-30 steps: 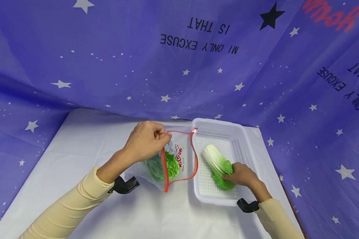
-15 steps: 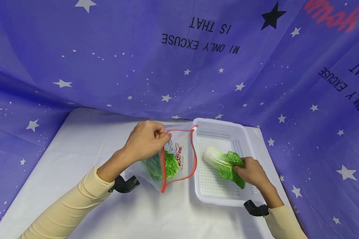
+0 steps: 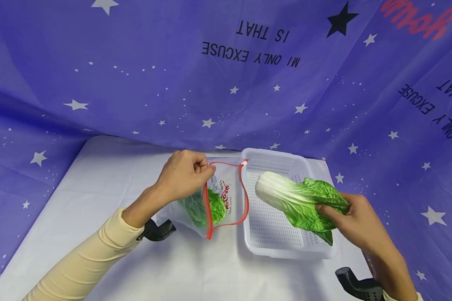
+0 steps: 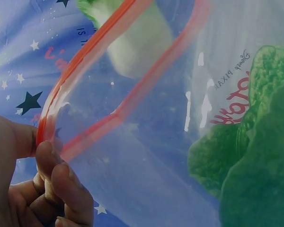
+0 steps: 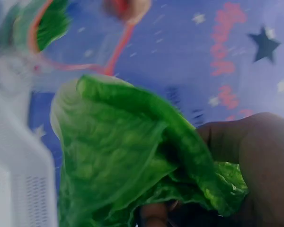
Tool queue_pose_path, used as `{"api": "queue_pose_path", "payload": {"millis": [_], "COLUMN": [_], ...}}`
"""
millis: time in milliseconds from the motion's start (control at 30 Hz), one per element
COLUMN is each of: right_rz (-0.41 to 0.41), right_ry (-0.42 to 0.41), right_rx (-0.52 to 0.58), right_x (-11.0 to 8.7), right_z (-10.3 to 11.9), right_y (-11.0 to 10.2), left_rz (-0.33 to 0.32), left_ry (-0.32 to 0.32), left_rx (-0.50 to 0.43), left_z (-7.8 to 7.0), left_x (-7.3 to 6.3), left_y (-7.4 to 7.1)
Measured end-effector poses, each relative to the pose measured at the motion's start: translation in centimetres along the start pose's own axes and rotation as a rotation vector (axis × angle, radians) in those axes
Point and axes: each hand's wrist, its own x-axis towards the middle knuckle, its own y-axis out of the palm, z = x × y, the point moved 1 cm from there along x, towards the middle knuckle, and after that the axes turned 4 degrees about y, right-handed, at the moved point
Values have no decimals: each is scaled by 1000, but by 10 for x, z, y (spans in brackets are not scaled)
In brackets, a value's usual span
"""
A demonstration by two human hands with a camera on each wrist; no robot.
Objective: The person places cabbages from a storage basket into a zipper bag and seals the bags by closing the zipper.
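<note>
My right hand [image 3: 361, 221] grips a napa cabbage [image 3: 297, 200] by its leafy green end, holding it above the white basket. The cabbage's pale stem end points left toward the bag; in the right wrist view its crinkled leaves [image 5: 118, 142] fill the middle. With thumb and fingers my left hand [image 3: 184, 173] pinches the red zip rim of a clear zip bag [image 3: 235, 192], whose mouth gapes to the right. Inside the bag lies a green leafy vegetable [image 3: 215, 207], shown larger as dark green leaves [image 4: 255, 156] in the left wrist view. Part of it is hidden behind the bag's side.
Under the cabbage stands a white perforated basket [image 3: 256, 246], close beside the bag's right edge. Both rest on a white-covered table [image 3: 211, 271]. A purple star-printed cloth [image 3: 196, 83] hangs behind and at the sides.
My right hand has lifted the cabbage from the basket's floor, up and to the right, and the cabbage has turned closer to level. The left hand and bag have hardly moved.
</note>
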Motion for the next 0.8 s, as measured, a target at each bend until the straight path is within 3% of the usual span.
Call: {"api": "queue_pose_path", "payload": {"millis": [267,433,533,667,800], "right_rz": [54,167,186,131,-24], "right_ry": [-74,-125,-143,-189,-325], "right_rx": [166,294,294,198,102], "right_x": [-20,-17,-7,5,11], "right_z": [22,45,61,75,83], "right_y": [-12,3,21,49,74], "left_rz": [13,16,13,12,30], "left_ry": [-6,19,32,34,35], "left_rx": [-9,1,0,5,5], "left_z": [-2,-3,-5,-7,-8], "left_x": [-1,0,0,-1,-2], "left_y": [2,4,5,6,8]}}
